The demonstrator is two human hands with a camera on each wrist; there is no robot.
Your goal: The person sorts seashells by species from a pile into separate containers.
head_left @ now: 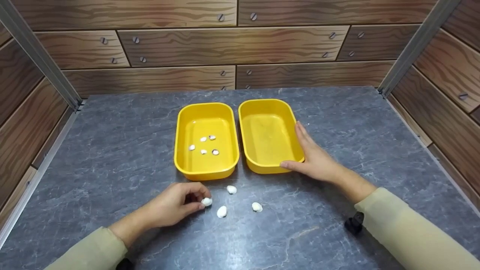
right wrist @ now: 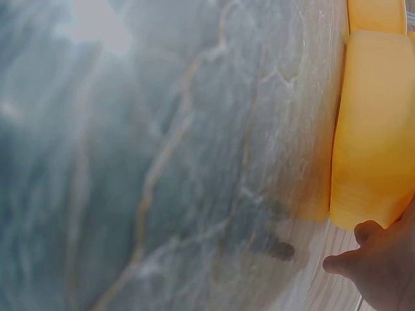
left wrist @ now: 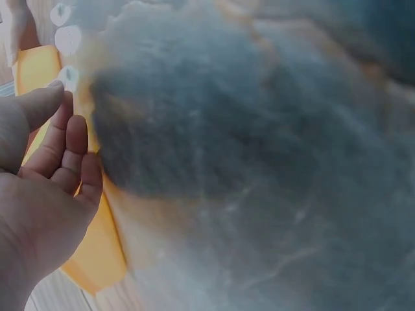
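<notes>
My left hand pinches a small white seashell between thumb and fingertips, low over the table in front of the left yellow tub. Inside that tub lie several small shells, some with dark marks. Three more white shells, a rear one, a middle one and a right one, lie loose to the right of the left hand. With fingers extended, my right hand touches the near right corner of the right yellow tub, thumb on the front rim. No shells show in this tub.
Both tubs stand side by side with a narrow gap on a grey marbled table. Wood-patterned panels enclose the back and sides, with metal posts at the back corners. A dark wrist device hangs under the right sleeve.
</notes>
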